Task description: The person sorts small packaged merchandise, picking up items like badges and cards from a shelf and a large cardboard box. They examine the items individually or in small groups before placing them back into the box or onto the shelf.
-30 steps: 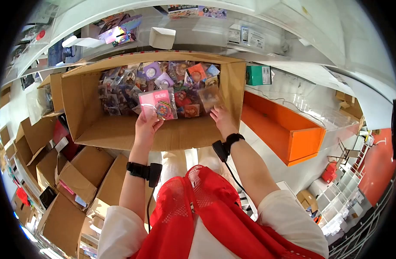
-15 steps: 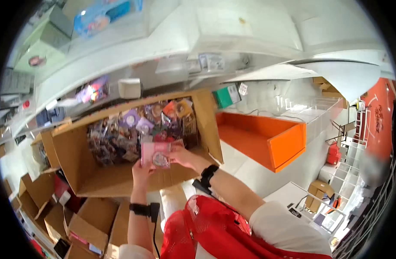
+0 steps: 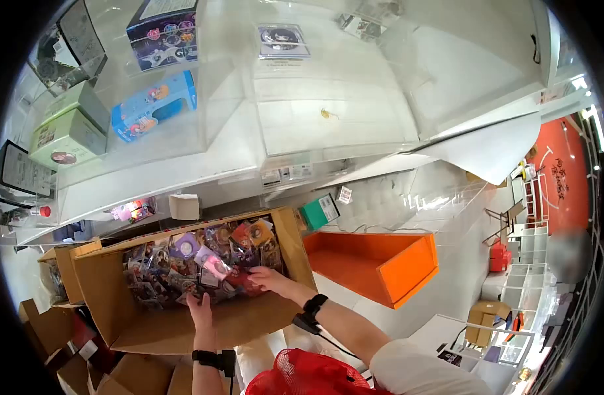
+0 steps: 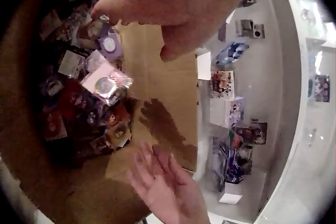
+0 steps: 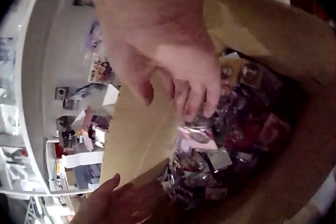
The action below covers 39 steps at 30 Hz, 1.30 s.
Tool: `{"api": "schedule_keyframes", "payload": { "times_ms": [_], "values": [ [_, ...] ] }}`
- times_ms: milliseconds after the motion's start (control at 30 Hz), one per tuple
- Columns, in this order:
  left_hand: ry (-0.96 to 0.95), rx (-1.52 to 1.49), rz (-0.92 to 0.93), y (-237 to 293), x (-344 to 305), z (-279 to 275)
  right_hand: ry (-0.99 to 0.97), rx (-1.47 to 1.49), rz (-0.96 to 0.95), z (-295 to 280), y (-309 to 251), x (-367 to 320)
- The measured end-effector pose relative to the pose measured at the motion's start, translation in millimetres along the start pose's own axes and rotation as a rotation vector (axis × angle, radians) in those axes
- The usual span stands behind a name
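Many small packets in clear wrapping fill part of a brown cardboard box. On top of the pile lies a pink packet, seen also in the left wrist view and the right wrist view. My left hand is over the near side of the pile, fingers apart and nothing held. To the right of the pink packet my right hand hovers with relaxed fingers, also without an item. In the right wrist view the right hand has its fingertips above the pink packet.
An orange bin and a green box are right of the cardboard box. White shelving with clear cases stands beyond, holding a blue box. Opened cartons are at the lower left.
Both hands have let go of the pink packet, which now lies on the pile, and have moved apart. The head view has shifted, showing more of the upper shelf.
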<state>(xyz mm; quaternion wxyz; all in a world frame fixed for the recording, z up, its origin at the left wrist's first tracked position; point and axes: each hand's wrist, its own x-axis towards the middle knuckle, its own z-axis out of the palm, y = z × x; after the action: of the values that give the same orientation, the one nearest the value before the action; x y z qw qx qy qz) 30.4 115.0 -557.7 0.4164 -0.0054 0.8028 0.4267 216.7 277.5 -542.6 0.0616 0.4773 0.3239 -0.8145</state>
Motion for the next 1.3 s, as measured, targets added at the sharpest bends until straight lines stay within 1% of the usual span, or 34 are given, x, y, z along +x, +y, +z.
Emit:
{"api": "schedule_keyframes", "payload": {
  "times_ms": [33,67,100,133,200,267,300,333,367,400,433,467,533,567,633,733,767,833,867,900,1000,1100,1200,1300],
  "values": [
    [-0.016,-0.017,0.007,4.1,1.4,-2.6,-0.066,-0.037,-0.095,-6.6,-3.1,-3.3],
    [-0.031,-0.033,0.013,8.9,1.8,-4.7,-0.145,-0.135,-0.171,-9.4,-15.1,-11.6],
    [-0.002,-0.051,0.013,18.1,-0.8,-3.1,-0.224,-0.231,-0.245,-7.7,-37.4,-25.4],
    [-0.014,-0.069,-0.022,20.2,2.1,-4.0,-0.304,-0.328,-0.318,-3.8,-63.9,-42.6],
    [-0.038,-0.11,-0.09,22.4,10.8,-8.9,-0.32,-0.317,-0.267,22.0,-142.6,-102.8],
    [-0.032,-0.174,-0.085,28.6,13.5,-12.0,-0.317,-0.399,-0.543,39.1,-211.8,-155.2],
    [-0.031,-0.209,-0.085,30.3,11.6,-10.6,-0.163,-0.434,-0.691,45.3,-244.8,-181.0],
    [-0.06,-0.233,-0.091,31.2,9.3,-9.1,-0.083,-0.339,-0.823,47.9,-274.2,-196.6],
    [-0.087,-0.251,-0.094,31.9,8.5,-11.1,0.017,-0.399,-1.077,47.7,-306.8,-206.4],
    [-0.11,-0.266,-0.093,32.6,9.4,-15.5,0.303,-0.58,-1.386,41.8,-337.9,-199.9],
    [-0.11,-0.309,-0.139,28.0,11.3,-15.9,0.592,-0.899,-1.539,33.8,-376.7,-200.5],
    [-0.132,-0.347,-0.147,31.5,8.5,-16.4,0.778,-1.066,-1.504,29.8,-408.3,-202.2],
    [-0.177,-0.421,-0.17,40.5,-3.7,-13.4,1.009,-1.175,-1.287,-1.8,-462.4,-174.5],
    [-0.182,-0.412,-0.161,42.3,-6.6,-12.3,0.959,-1.087,-1.039,0.5,-472.2,-172.9],
    [-0.252,-0.46,-0.161,40.9,-8.3,-13.6,0.822,-0.879,-0.554,10.9,-483.4,-167.5],
    [-0.288,-0.466,-0.14,43.6,-15.4,-24.4,0.584,-0.889,-0.443,6.7,-499.4,-152.4],
    [-0.299,-0.466,-0.131,43.5,-17.6,-27.7,0.692,-0.874,-0.465,15.7,-492.4,-152.7],
    [-0.316,-0.47,-0.125,33.6,-15.6,-35.0,0.634,-0.742,-0.479,-1.8,-501.7,-142.5],
    [-0.319,-0.456,-0.13,31.7,-14.3,-41.0,0.606,-0.68,-0.492,-1.8,-504.3,-140.6],
    [-0.321,-0.442,-0.134,31.0,-13.3,-47.0,0.678,-0.671,-0.51,-1.3,-503.6,-137.6],
    [-0.277,-0.445,-0.145,32.4,-16.8,-58.3,0.731,-0.707,-0.701,6.7,-490.8,-147.9],
    [-0.25,-0.45,-0.137,41.0,-20.2,-68.5,0.75,-0.489,-0.922,5.7,-482.3,-152.9],
    [-0.259,-0.464,-0.098,48.5,-22.4,-71.4,0.585,-0.236,-1.256,3.2,-470.1,-153.6],
    [-0.273,-0.47,-0.074,50.6,-19.7,-71.6,0.317,0.028,-1.421,-10.3,-465.3,-161.2]
  ]
}}
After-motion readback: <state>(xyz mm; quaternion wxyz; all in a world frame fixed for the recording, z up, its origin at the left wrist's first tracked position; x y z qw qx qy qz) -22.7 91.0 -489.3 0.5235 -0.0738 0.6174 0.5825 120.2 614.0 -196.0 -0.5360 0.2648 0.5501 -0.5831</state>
